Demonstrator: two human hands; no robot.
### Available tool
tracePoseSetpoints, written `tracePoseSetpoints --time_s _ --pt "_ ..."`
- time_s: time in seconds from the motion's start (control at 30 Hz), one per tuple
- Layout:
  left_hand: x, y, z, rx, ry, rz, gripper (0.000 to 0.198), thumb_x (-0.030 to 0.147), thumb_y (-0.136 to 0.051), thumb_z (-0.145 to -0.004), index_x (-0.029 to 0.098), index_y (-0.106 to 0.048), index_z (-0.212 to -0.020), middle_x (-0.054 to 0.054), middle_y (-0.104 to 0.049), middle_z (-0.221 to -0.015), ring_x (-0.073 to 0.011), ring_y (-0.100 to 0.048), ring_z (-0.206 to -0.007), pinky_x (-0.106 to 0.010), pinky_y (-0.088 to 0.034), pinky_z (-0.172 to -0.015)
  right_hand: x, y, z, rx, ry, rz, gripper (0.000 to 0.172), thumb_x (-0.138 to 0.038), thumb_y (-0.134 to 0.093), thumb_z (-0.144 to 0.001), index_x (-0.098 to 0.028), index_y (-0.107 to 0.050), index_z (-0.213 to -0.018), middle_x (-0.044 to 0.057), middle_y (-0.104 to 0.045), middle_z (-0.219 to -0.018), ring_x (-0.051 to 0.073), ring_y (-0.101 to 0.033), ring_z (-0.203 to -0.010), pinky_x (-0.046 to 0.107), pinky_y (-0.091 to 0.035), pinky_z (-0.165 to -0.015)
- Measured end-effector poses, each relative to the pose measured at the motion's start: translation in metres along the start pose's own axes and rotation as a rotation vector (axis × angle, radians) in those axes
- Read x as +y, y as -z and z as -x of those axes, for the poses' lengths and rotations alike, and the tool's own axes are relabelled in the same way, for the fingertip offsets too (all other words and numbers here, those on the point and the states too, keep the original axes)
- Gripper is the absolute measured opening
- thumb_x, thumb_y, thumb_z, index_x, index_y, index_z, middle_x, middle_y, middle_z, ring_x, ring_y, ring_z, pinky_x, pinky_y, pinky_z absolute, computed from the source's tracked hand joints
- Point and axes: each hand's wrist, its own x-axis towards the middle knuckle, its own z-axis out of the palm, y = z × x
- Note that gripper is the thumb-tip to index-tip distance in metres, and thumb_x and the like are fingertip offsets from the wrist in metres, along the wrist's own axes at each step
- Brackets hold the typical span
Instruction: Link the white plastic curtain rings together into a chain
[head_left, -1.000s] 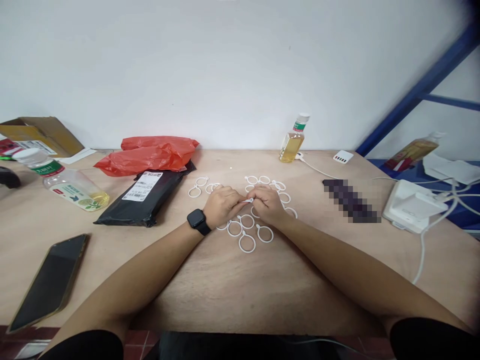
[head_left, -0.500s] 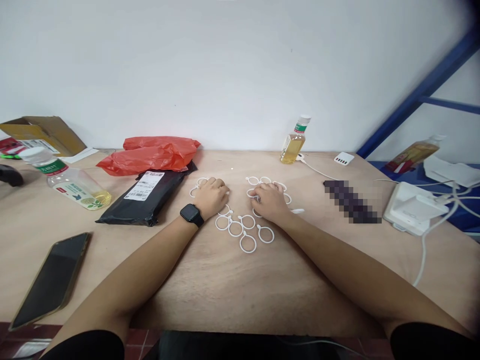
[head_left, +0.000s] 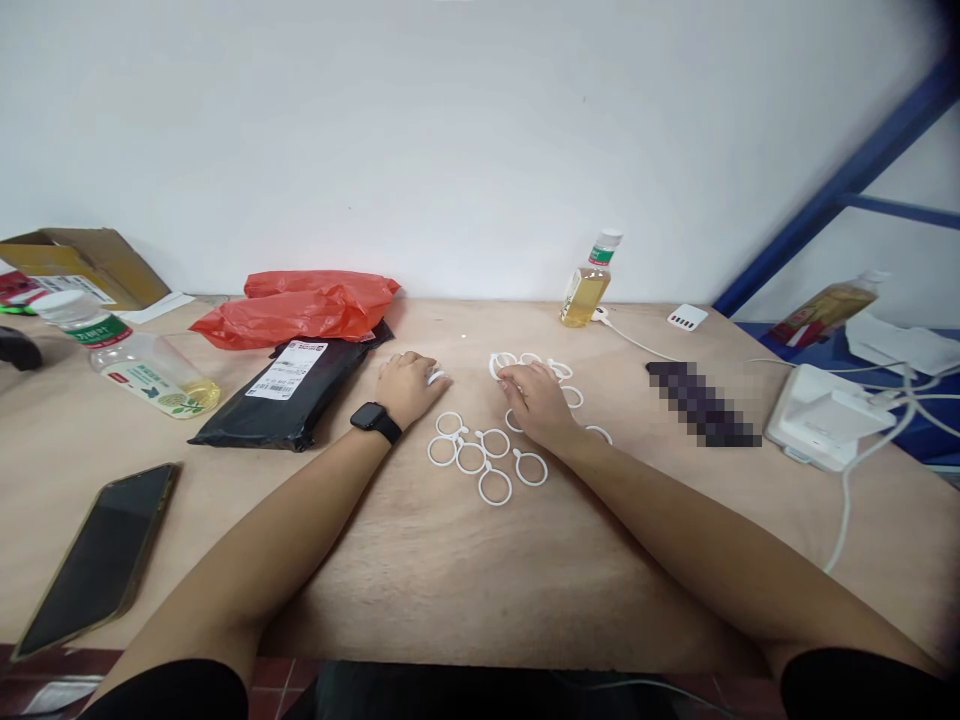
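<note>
Several white plastic rings point(head_left: 480, 455) lie in a linked cluster on the wooden table point(head_left: 465, 580), and more loose rings point(head_left: 559, 370) lie farther back. My left hand point(head_left: 409, 385), with a black watch point(head_left: 373, 420) on its wrist, rests left of the cluster, fingers curled over a white ring point(head_left: 435, 377). My right hand point(head_left: 536, 398) lies over the far rings. Its fingertips are closed on a white ring point(head_left: 498, 366). The two hands are apart, with bare table between them.
A black parcel point(head_left: 292, 395) and a red bag point(head_left: 300, 308) lie to the left, with a bottle on its side point(head_left: 135, 365) and a phone point(head_left: 94, 560) nearer me. An upright bottle point(head_left: 586, 285), white chargers point(head_left: 817, 410) and cables point(head_left: 847, 500) sit to the right.
My hands were pinched together over one ring at the centre. They have parted: the left moved back and left, the right moved back onto the far rings.
</note>
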Motion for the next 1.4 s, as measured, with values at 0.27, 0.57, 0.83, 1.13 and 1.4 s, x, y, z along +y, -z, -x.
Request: tracePoseSetpoints --time_s 0.27,0.57,0.83,1.13,1.4 --pt "0.002 0.002 -0.001 0.209 0.039 0.181 0.029 0.035 -0.065 -0.086 0.017 -0.067 -0.109 -0.012 -0.067 -0.109 -0.0280 -0.059 -0.106 -0.044 -0.046 -0.095 0.000 -0.005 0.002 0.081 -0.024 -0.108 0.022 -0.026 -0.055 -0.089 -0.024 -0.068 -0.107 0.006 -0.074 -0.098 0.025 -0.065 -0.092 0.041 -0.046 -0.088" --pt "0.043 0.015 0.007 0.082 -0.378 0.466 0.042 0.039 -0.057 -0.094 0.019 -0.053 -0.132 -0.013 -0.064 -0.120 -0.0218 -0.062 -0.103 -0.040 -0.052 -0.092 -0.009 0.002 0.004 -0.008 0.036 -0.204 0.023 -0.038 -0.051 -0.095 -0.022 -0.066 -0.102 0.004 -0.070 -0.080 0.021 -0.062 -0.079 0.035 -0.045 -0.079" --pt "0.044 0.018 0.004 -0.060 -0.462 0.480 0.031 0.039 -0.048 -0.099 0.018 -0.071 -0.095 -0.007 -0.072 -0.088 -0.0172 -0.066 -0.085 -0.032 -0.051 -0.080 -0.012 0.004 0.003 -0.132 0.081 -0.282 0.027 -0.033 -0.041 -0.098 -0.021 -0.064 -0.091 0.004 -0.069 -0.082 0.020 -0.061 -0.079 0.034 -0.044 -0.078" --pt "0.045 0.018 0.006 -0.021 -0.438 0.478 0.033 0.042 -0.052 -0.098 0.017 -0.071 -0.089 -0.005 -0.071 -0.079 -0.0149 -0.063 -0.072 -0.028 -0.046 -0.070 -0.009 0.002 0.004 -0.152 0.103 -0.295 0.023 -0.028 -0.041 -0.094 -0.021 -0.063 -0.094 0.005 -0.068 -0.085 0.021 -0.060 -0.082 0.036 -0.044 -0.080" --pt "0.052 0.020 0.009 0.000 -0.509 0.396 0.033 0.043 -0.050 -0.098 0.017 -0.068 -0.089 -0.004 -0.070 -0.079 -0.0153 -0.063 -0.075 -0.029 -0.044 -0.070 -0.010 0.002 0.003 -0.087 0.061 -0.182 0.023 -0.016 -0.045 -0.079 -0.021 -0.067 -0.077 0.004 -0.066 -0.071 0.021 -0.059 -0.073 0.036 -0.043 -0.078"
